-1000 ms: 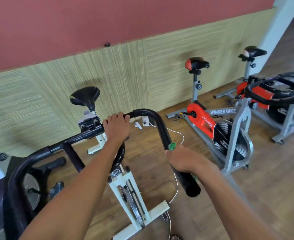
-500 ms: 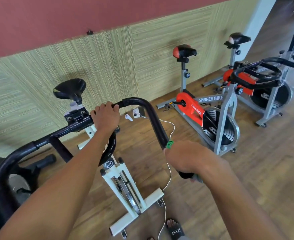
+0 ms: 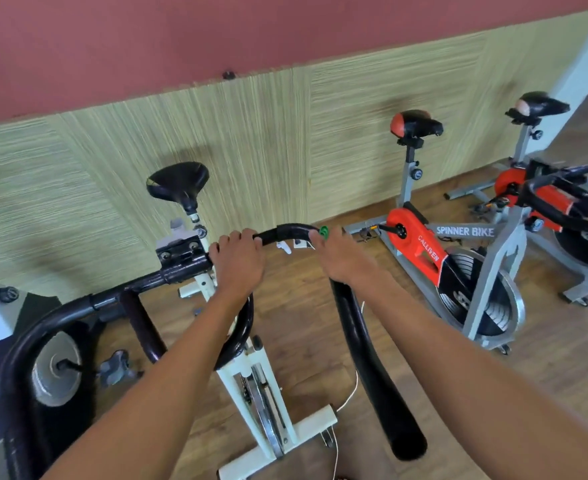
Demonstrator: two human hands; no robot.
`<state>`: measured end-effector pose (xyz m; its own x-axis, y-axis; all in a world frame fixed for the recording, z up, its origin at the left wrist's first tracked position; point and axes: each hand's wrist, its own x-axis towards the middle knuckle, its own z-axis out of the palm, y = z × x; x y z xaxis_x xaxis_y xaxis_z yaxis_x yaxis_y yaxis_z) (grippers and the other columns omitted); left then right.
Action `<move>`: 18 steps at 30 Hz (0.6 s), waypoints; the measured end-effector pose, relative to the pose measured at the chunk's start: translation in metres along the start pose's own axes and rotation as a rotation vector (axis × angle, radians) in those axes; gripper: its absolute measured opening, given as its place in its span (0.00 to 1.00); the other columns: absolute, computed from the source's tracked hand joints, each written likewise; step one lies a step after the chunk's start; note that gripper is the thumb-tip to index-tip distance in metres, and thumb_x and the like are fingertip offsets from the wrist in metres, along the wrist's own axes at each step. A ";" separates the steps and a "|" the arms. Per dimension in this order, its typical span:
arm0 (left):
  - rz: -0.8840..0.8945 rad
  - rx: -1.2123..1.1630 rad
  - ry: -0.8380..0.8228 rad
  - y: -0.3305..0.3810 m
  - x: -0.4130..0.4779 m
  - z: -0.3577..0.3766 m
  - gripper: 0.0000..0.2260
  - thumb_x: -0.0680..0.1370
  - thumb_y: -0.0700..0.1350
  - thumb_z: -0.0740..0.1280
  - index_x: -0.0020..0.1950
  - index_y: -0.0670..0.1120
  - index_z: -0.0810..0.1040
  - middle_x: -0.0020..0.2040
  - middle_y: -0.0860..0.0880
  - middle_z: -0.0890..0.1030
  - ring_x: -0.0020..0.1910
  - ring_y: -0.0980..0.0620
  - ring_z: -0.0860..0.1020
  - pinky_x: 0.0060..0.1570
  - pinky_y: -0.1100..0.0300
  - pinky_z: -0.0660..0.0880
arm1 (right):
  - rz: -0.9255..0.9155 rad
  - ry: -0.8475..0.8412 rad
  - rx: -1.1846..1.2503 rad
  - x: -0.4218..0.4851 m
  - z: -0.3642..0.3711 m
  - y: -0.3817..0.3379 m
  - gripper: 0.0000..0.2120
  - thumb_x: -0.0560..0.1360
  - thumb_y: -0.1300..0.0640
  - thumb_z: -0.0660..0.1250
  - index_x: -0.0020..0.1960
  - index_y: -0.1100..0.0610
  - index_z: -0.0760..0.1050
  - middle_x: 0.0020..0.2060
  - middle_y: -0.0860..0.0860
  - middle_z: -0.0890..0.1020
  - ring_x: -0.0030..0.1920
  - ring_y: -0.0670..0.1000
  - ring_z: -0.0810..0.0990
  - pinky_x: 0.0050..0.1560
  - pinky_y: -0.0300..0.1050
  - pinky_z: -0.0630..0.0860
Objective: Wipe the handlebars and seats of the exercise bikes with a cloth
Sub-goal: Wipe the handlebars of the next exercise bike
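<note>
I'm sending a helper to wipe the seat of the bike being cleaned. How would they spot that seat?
Look along the green panelled wall to the leftmost of the three seats. It is the all-black seat on the white-framed bike; the other two seats have a coloured rear end.

Wood floor (image 3: 545, 358) carries three bikes along the wall edge: white bike (image 3: 261, 403), orange bike (image 3: 458, 271), a third (image 3: 569, 216) at far right. White cable (image 3: 349, 398) lies by the white bike's base.

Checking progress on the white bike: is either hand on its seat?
No: both the left hand and right hand grip the handlebar, away from the seat.
</note>
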<state>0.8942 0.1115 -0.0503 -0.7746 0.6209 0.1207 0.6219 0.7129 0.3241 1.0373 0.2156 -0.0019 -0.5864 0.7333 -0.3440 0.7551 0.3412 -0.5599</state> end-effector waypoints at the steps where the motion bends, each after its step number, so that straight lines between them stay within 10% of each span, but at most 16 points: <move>1: -0.002 -0.010 0.011 0.000 0.000 0.001 0.16 0.84 0.48 0.51 0.64 0.46 0.75 0.61 0.44 0.77 0.62 0.43 0.71 0.64 0.49 0.58 | -0.044 -0.012 -0.052 0.015 -0.004 -0.006 0.30 0.83 0.38 0.47 0.74 0.60 0.61 0.69 0.63 0.71 0.68 0.64 0.71 0.65 0.59 0.69; 10: -0.090 -0.159 0.006 0.005 0.002 -0.003 0.27 0.83 0.48 0.55 0.80 0.44 0.50 0.75 0.47 0.64 0.74 0.47 0.60 0.74 0.47 0.48 | -0.483 -0.328 -0.468 0.075 -0.008 -0.072 0.33 0.81 0.31 0.43 0.73 0.48 0.71 0.66 0.54 0.78 0.68 0.56 0.74 0.66 0.55 0.65; 18: -0.065 -0.171 0.034 0.004 0.002 -0.001 0.23 0.82 0.47 0.54 0.78 0.45 0.59 0.66 0.46 0.73 0.67 0.47 0.68 0.67 0.50 0.54 | -0.161 -0.049 0.135 0.044 -0.007 0.004 0.29 0.84 0.40 0.46 0.70 0.60 0.70 0.65 0.59 0.77 0.67 0.62 0.73 0.63 0.52 0.68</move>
<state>0.8947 0.1154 -0.0477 -0.8179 0.5617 0.1244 0.5436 0.6836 0.4870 1.0162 0.2528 -0.0140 -0.7126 0.6448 -0.2765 0.6061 0.3672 -0.7056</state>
